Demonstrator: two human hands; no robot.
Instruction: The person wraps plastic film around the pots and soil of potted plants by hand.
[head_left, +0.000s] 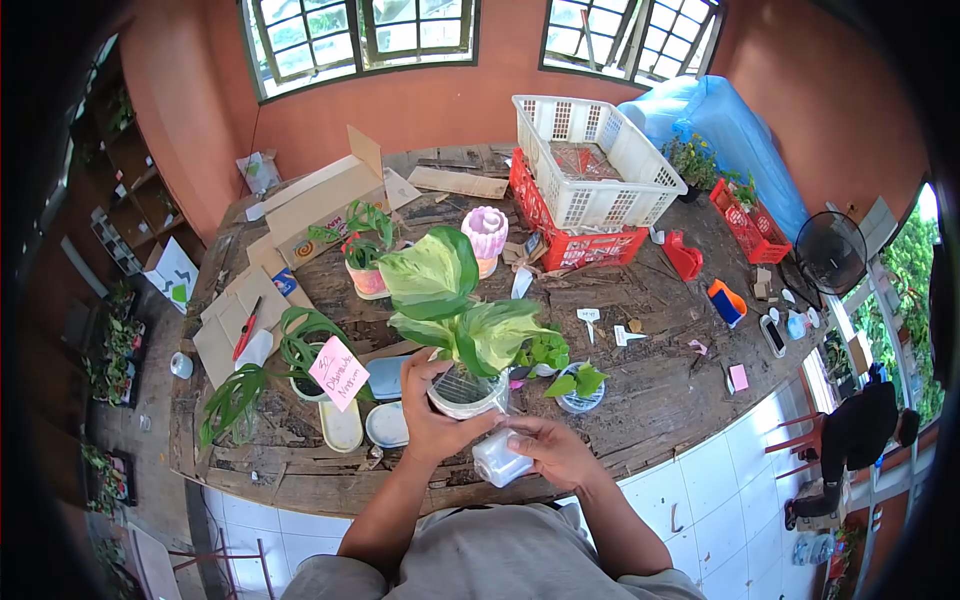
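Note:
My left hand is wrapped round a clear-walled pot at the near edge of the table. Broad green leaves with pale yellow patches rise from this potted plant. In my right hand is a roll of clear plastic wrap, held close below the pot, with clear film showing between roll and pot. Left of my hands, a long-leaved potted plant carries a pink handwritten note. Two small oval trays lie beside my left wrist. A small potted plant stands right of the pot.
A white crate sits on a red crate at the back. Cardboard boxes and a red cutter lie left. Plant labels, an orange-and-blue scoop, a phone and a fan are right. A person is beyond.

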